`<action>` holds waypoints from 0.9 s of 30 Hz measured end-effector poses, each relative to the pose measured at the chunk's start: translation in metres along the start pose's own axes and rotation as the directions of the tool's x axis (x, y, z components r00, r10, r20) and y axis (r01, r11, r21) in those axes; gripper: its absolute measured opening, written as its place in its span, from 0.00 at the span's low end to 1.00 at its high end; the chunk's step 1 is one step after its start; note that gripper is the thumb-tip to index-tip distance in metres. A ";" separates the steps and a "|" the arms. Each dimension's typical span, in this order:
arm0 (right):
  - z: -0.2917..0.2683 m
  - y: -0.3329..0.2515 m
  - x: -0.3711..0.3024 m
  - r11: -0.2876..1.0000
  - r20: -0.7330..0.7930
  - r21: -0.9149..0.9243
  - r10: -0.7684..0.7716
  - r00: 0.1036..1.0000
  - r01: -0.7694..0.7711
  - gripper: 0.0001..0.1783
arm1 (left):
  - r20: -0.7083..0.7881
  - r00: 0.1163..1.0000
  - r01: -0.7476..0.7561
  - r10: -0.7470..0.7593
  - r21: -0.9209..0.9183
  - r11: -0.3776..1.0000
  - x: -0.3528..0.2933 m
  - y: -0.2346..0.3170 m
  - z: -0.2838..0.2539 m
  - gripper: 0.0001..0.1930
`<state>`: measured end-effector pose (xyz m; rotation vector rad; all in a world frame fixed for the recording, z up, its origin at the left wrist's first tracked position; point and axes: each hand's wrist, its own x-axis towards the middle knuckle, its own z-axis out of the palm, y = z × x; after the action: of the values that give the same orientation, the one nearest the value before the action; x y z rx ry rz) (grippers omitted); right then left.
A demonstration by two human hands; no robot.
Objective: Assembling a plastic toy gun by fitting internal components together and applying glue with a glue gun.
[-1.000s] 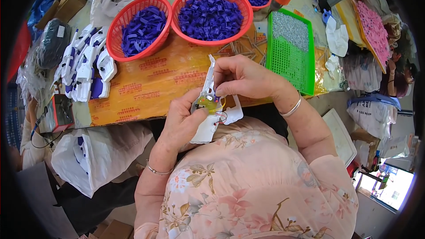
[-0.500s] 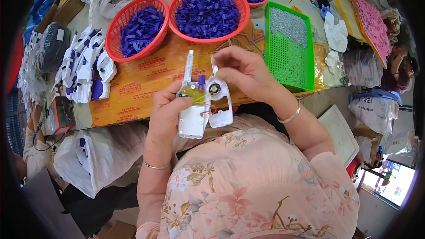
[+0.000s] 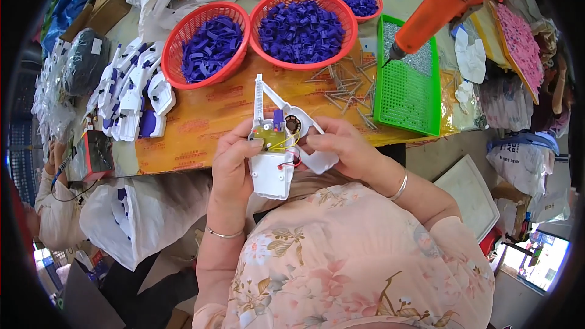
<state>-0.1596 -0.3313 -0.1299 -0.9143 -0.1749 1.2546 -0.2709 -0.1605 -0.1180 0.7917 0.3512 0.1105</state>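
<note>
My left hand (image 3: 233, 157) is closed round the edge of a white plastic toy housing half (image 3: 271, 175), with a long narrow stem pointing away from me. Inside it lie a yellow-green circuit board (image 3: 266, 139), a purple piece (image 3: 278, 120) and thin yellow and red wires. My left thumb rests on the board's edge. My right hand (image 3: 342, 146) grips the matching white shell half (image 3: 320, 162), which is tilted and swung open beside the first. A round speaker (image 3: 292, 124) sits at its inner edge, and wires run between the halves.
Red baskets (image 3: 242, 55) of purple parts stand beyond my hands. Loose long screws (image 3: 347, 88) lie by a green tray (image 3: 407, 123) of small metal pieces. An orange power screwdriver (image 3: 426, 15) hangs over the tray. White-and-purple housings (image 3: 130, 106) are piled at left.
My right hand has come down from above the speaker and now holds the right shell half by its outer side. The power screwdriver shows lower and larger, over the tray.
</note>
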 end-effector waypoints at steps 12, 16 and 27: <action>0.004 0.005 0.004 0.983 0.045 -0.010 -0.184 0.982 0.184 0.27 | -0.047 0.983 -0.167 0.179 0.187 0.968 -0.004 -0.012 0.007 0.27; -0.003 0.007 -0.001 0.997 -0.006 0.078 -0.006 1.000 0.007 0.26 | -0.060 0.976 -0.180 0.210 0.327 0.928 -0.009 -0.009 0.014 0.26; 0.010 0.004 -0.014 0.981 0.045 -0.029 -0.190 0.981 0.191 0.28 | -0.061 0.953 -0.249 0.295 0.392 0.886 -0.017 -0.013 0.020 0.24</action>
<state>-0.1731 -0.3382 -0.1211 -0.8788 -0.3107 1.0965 -0.2807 -0.1867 -0.1101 1.2240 0.3778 0.3643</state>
